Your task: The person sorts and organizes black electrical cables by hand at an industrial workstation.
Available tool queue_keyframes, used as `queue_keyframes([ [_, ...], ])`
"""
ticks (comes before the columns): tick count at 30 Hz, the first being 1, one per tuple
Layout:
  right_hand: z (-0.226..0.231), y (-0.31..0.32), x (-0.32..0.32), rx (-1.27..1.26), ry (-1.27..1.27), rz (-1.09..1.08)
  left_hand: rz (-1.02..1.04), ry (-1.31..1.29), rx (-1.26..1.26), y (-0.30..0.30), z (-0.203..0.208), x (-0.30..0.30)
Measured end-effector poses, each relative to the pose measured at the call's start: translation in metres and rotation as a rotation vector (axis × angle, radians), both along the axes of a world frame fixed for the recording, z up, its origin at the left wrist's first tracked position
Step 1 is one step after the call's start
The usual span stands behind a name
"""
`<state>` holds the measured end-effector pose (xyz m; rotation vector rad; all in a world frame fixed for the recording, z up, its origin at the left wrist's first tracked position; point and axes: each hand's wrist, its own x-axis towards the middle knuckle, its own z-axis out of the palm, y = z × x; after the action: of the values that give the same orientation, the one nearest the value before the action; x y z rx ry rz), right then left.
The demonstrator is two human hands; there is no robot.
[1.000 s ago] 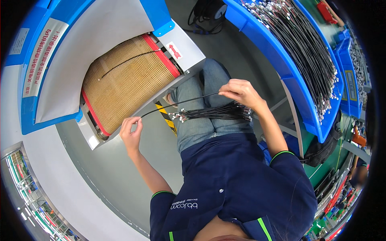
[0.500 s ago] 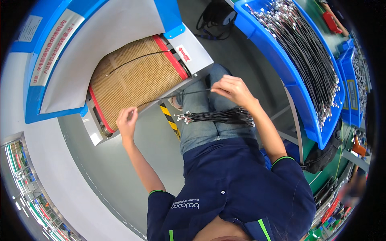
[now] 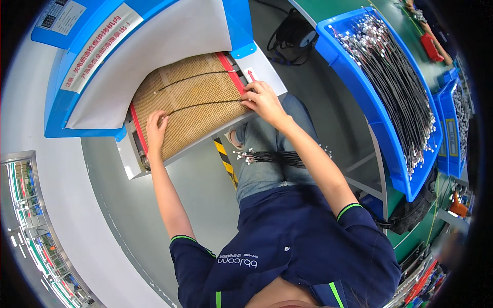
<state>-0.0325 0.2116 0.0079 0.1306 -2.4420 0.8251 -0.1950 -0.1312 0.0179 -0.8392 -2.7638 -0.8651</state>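
A thin black cable [image 3: 205,104] stretches in a slight arc between my hands, over or on a tan mesh conveyor belt [image 3: 197,120] with red edges. My left hand [image 3: 156,129] pinches its left end near the belt's left side. At the right red edge, the fingers of my right hand [image 3: 263,102] close on the other end. Farther back on the mesh lies a second black cable [image 3: 197,76], roughly parallel to the held one. Across my thighs rests a bundle of black cables [image 3: 272,158] with small white connectors; my right forearm covers part of it.
A blue and white machine hood [image 3: 159,64] arches over the belt's far side. At right, a long blue bin [image 3: 354,84] full of black cables stands on a green table [image 3: 313,11]. Another blue bin [image 3: 448,128] is beyond it. Yellow-black tape [image 3: 226,161] marks the floor.
Both hands have moved forward with the cable, from above my lap and the belt's near edge to over the mesh. The view has shifted slightly.
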Motion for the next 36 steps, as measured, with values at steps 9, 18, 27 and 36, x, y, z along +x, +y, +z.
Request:
queue_keyframes([
  [9, -0.011, 0.038, 0.13, -0.28, -0.508, 0.055, 0.011, 0.096, 0.065, 0.033, 0.016, 0.082],
  [18, -0.029, 0.034, 0.164, -0.092, -0.831, 0.105, -0.253, -0.282, 0.156, 0.108, -0.019, 0.17],
  [27, -0.011, 0.042, 0.172, -0.384, -0.666, 0.065, -0.429, -0.439, 0.004, 0.12, -0.041, 0.202],
  [36, 0.006, 0.044, 0.166, -0.398, -0.579, 0.024, -0.423, -0.368, -0.082, 0.115, -0.039, 0.201],
])
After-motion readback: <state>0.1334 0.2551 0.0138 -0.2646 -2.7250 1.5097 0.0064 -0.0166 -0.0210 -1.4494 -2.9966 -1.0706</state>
